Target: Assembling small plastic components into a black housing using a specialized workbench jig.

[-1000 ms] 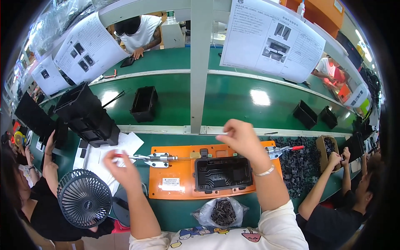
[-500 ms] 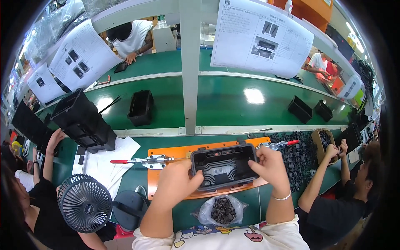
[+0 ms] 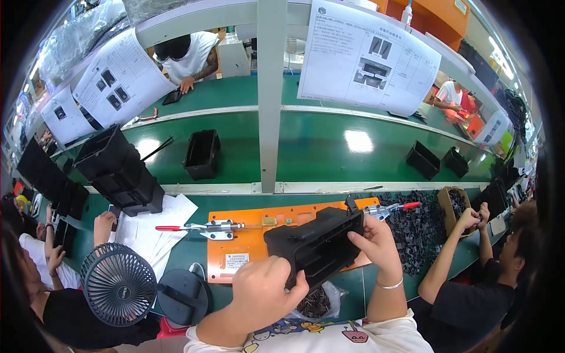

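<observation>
A black plastic housing is being held tilted above the orange fixture plate, gripped at its lower end by the left hand and at its upper right edge by the right hand; a red-handled toggle clamp is lying just left, a desk fan nearer

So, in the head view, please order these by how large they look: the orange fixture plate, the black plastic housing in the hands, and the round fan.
1. orange fixture plate, widest, though partly covered.
2. black plastic housing and round fan: about alike; the housing is lifted nearer the camera, so I do not rank them.
</observation>
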`<state>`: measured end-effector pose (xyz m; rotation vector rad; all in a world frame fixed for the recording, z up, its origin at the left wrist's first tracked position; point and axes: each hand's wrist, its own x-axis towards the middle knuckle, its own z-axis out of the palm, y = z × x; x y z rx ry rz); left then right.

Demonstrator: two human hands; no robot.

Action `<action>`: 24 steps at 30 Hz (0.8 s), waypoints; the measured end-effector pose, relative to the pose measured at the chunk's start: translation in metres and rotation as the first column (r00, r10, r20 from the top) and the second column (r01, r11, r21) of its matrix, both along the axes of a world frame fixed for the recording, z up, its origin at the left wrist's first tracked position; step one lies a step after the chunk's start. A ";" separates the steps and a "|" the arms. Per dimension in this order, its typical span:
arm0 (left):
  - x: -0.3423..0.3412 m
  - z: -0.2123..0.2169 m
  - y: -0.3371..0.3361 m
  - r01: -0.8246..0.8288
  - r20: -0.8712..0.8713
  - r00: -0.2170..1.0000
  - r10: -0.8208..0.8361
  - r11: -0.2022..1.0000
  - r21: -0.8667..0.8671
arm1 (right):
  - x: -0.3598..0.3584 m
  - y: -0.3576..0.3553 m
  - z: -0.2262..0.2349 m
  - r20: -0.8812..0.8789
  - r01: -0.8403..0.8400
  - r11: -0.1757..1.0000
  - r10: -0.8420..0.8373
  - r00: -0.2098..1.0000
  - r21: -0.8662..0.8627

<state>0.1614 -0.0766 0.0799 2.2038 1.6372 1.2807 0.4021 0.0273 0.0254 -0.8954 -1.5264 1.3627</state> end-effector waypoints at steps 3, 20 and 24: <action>-0.003 -0.007 0.002 -0.057 -0.011 0.998 0.057 0.997 -0.046 | -0.006 -0.006 0.013 -0.006 0.113 0.990 -0.113 0.994 0.083; 0.000 -0.080 0.049 -0.025 0.126 0.990 0.068 0.950 -0.312 | -0.016 -0.042 0.069 0.304 0.043 0.722 -0.343 0.889 0.691; -0.011 -0.088 0.049 0.035 0.301 0.950 0.077 0.936 -0.351 | -0.020 -0.022 0.066 0.285 0.112 0.776 -0.356 0.890 0.621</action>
